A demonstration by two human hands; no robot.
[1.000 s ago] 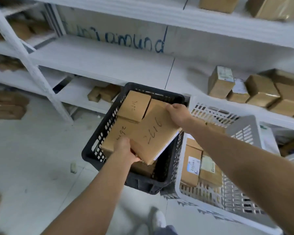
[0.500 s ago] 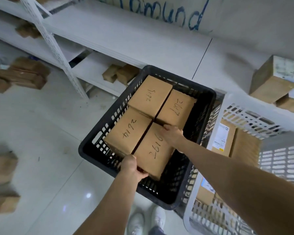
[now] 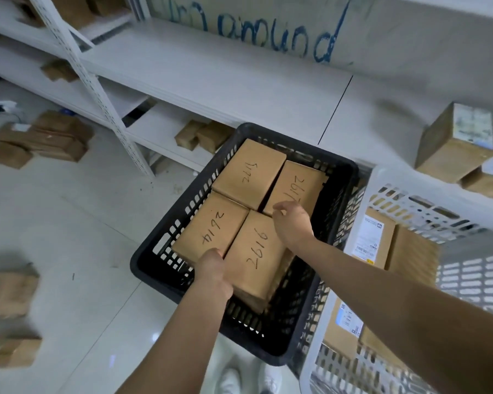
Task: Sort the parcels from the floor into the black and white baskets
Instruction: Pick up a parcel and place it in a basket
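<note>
4 parcels in black basket; left hand grip around parcel 2616 (near end), right hand spread.

Head camera looks steeply down, close over black basket.

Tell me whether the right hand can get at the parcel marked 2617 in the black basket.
Probably yes. The right hand hovers at the near edge of the 2617 parcel, whose top lies bare; the left hand grips the 2616 parcel, out of the way.
</note>
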